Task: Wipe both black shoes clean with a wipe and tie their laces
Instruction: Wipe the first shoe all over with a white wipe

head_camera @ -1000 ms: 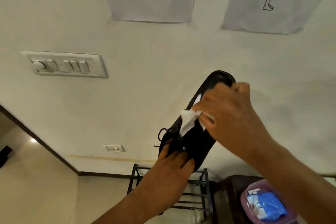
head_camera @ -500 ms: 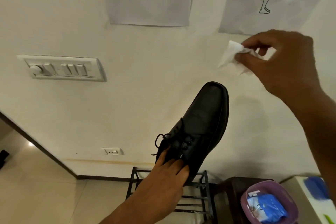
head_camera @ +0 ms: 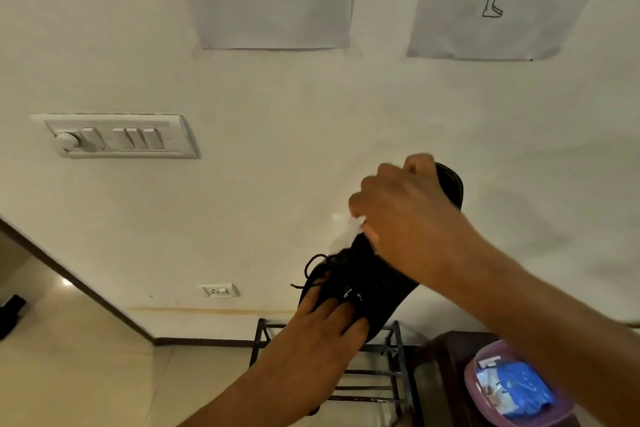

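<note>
We hold one black shoe (head_camera: 377,284) up in the air in front of a cream wall, its toe pointing up and away from us. Our left hand (head_camera: 311,340) grips the heel end from below, fingers wrapped up around the collar beside the laces (head_camera: 313,270). Our right hand (head_camera: 408,218) is curled over the toe half of the shoe, pinching a white wipe (head_camera: 344,230) that pokes out on its left side and presses against the upper.

The laces hang loose and untied. We judge the wiping of this shoe to be under way; tying is not yet done, and the second shoe is not in view.

Below, a metal shoe rack (head_camera: 381,374) stands against the wall. At the lower right, a purple tub (head_camera: 472,374) holds a blue packet (head_camera: 519,388), perhaps the wipes, though we cannot tell.
</note>
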